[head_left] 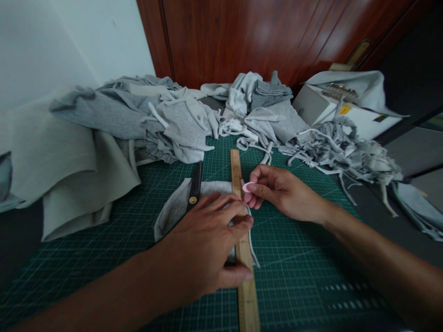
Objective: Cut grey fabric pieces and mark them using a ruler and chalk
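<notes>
A wooden ruler (236, 162) lies lengthwise over a small grey fabric piece (215, 187) on the green cutting mat (287, 276). My left hand (207, 240) rests flat over the fabric, its fingertips and thumb on the ruler, fingers spread. Between the thumb and fingers of my right hand (277, 190) is a pink disc-like piece (248, 187), held beside the ruler's right edge. Black scissors (196, 180) lie left of the ruler, partly hidden under my left hand.
Grey fabric heaps (187, 115) line the back of the mat. At the back right, a white box (314, 106) stands behind tangled fabric strips (349, 147). A large folded pale sheet (69, 152) lies at left. A reddish wooden door (224, 37) rises behind.
</notes>
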Tool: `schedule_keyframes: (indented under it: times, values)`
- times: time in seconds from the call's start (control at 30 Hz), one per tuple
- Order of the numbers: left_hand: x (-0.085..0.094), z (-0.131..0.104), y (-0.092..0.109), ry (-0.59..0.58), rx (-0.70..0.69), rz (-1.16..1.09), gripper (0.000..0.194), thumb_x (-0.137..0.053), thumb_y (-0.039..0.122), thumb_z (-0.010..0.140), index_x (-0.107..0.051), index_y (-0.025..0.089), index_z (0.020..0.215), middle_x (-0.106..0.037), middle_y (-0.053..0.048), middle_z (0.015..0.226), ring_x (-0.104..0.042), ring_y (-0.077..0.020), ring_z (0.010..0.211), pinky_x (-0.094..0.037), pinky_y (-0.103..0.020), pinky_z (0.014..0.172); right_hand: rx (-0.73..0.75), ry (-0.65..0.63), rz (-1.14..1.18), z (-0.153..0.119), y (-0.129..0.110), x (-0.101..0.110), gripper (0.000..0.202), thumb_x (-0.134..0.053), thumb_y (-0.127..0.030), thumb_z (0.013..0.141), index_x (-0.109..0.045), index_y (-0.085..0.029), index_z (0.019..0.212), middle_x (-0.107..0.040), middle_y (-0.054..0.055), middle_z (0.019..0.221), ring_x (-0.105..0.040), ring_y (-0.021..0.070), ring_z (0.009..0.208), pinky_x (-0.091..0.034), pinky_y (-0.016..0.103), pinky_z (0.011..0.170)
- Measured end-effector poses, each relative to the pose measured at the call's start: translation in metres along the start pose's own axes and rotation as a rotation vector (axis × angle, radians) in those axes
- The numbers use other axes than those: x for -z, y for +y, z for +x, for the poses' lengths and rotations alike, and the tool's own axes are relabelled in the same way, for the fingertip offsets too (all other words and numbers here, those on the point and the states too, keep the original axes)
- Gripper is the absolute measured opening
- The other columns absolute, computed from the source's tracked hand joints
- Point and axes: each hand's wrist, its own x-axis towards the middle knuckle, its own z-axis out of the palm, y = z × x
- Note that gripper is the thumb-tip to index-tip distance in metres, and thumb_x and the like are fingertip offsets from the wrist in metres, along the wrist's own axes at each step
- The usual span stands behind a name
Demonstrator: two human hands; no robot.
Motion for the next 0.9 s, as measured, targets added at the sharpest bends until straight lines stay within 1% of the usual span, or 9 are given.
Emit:
schedule_keyframes:
  times: [0.07, 0.1, 0.2, 0.27, 0.37, 0.43, 0.57, 0.73, 0.9]
  values:
    - [0.001, 0.001, 0.0, -0.007, 0.004, -0.005, 0.062, -0.084, 0.052, 0.081, -0.069, 0.019, 0.132, -0.065, -0.01, 0.14, -0.051, -0.0337, 0.141, -0.035, -0.055, 0.123, -0.016, 0.001, -0.035, -0.003, -0.003, 0.002, 0.033, -0.075, -0.047, 0.098, -0.057, -0.021, 0.092, -0.074, 0.002, 0.081, -0.072, 0.0161, 0.073, -0.061, 0.031, 0.069]
    - [0.002, 0.001, 0.0, -0.01, 0.005, -0.008, 0.062, -0.084, 0.052, 0.082, -0.07, 0.019, 0.132, -0.065, -0.01, 0.14, -0.051, -0.034, 0.141, -0.035, -0.055, 0.123, 0.002, 0.015, -0.059, -0.004, -0.005, 0.002, 0.033, -0.074, -0.049, 0.099, -0.057, -0.021, 0.092, -0.073, 0.002, 0.082, -0.072, 0.0162, 0.074, -0.061, 0.031, 0.069]
    - [0.002, 0.001, 0.0, 0.0, 0.004, -0.014, 0.063, -0.084, 0.052, 0.082, -0.069, 0.02, 0.134, -0.064, -0.01, 0.144, -0.049, -0.0352, 0.143, -0.033, -0.056, 0.124, 0.114, 0.038, -0.104, -0.007, -0.01, -0.001, 0.031, -0.067, -0.05, 0.103, -0.056, -0.022, 0.096, -0.073, 0.002, 0.086, -0.071, 0.0165, 0.077, -0.059, 0.03, 0.067]
    - [0.002, 0.001, 0.0, 0.01, 0.002, -0.015, 0.064, -0.085, 0.052, 0.081, -0.07, 0.02, 0.134, -0.064, -0.011, 0.144, -0.05, -0.0359, 0.143, -0.033, -0.056, 0.125, 0.148, 0.003, -0.13, -0.009, -0.011, -0.001, 0.029, -0.064, -0.049, 0.105, -0.055, -0.022, 0.098, -0.073, 0.001, 0.083, -0.071, 0.0158, 0.072, -0.057, 0.028, 0.064]
    - [0.001, 0.0, 0.0, 0.015, 0.0, -0.015, 0.064, -0.084, 0.053, 0.082, -0.069, 0.02, 0.135, -0.064, -0.012, 0.145, -0.051, -0.0365, 0.143, -0.035, -0.057, 0.125, 0.177, -0.036, -0.309, -0.017, -0.007, 0.002, 0.024, -0.059, -0.045, 0.108, -0.054, -0.023, 0.1, -0.069, -0.003, 0.069, -0.067, 0.0129, 0.058, -0.051, 0.024, 0.056]
    - [0.001, 0.0, 0.001, 0.012, 0.003, -0.018, 0.063, -0.083, 0.053, 0.083, -0.069, 0.02, 0.135, -0.063, -0.012, 0.146, -0.051, -0.0364, 0.143, -0.035, -0.056, 0.125, 0.234, -0.033, -0.468, -0.023, -0.002, 0.005, 0.019, -0.056, -0.04, 0.11, -0.054, -0.023, 0.102, -0.065, -0.005, 0.063, -0.064, 0.0114, 0.052, -0.046, 0.023, 0.052]
    - [0.003, 0.0, 0.001, -0.005, 0.009, -0.032, 0.061, -0.083, 0.052, 0.082, -0.07, 0.02, 0.133, -0.065, -0.011, 0.143, -0.052, -0.0354, 0.142, -0.034, -0.055, 0.125, 0.319, -0.022, -0.661, -0.03, 0.003, 0.009, 0.014, -0.053, -0.034, 0.11, -0.054, -0.022, 0.104, -0.068, -0.002, 0.069, -0.06, 0.0109, 0.049, -0.041, 0.024, 0.05]
    - [0.002, 0.002, 0.001, 0.01, 0.008, -0.037, 0.057, -0.085, 0.048, 0.082, -0.069, 0.02, 0.129, -0.065, -0.01, 0.141, -0.051, -0.0324, 0.141, -0.034, -0.052, 0.124, 0.31, 0.014, -0.685, -0.027, -0.001, 0.006, 0.011, -0.054, -0.032, 0.109, -0.054, -0.023, 0.102, -0.061, -0.006, 0.062, -0.056, 0.0119, 0.049, -0.039, 0.026, 0.052]
    - [0.003, 0.001, 0.001, -0.007, 0.016, -0.07, 0.049, -0.089, 0.045, 0.078, -0.071, 0.021, 0.117, -0.067, -0.008, 0.136, -0.053, -0.0326, 0.138, -0.034, -0.053, 0.123, 0.298, 0.033, -0.676, -0.028, 0.0, 0.003, 0.01, -0.058, -0.032, 0.106, -0.054, -0.025, 0.1, -0.062, -0.006, 0.063, -0.054, 0.0122, 0.049, -0.039, 0.027, 0.051]
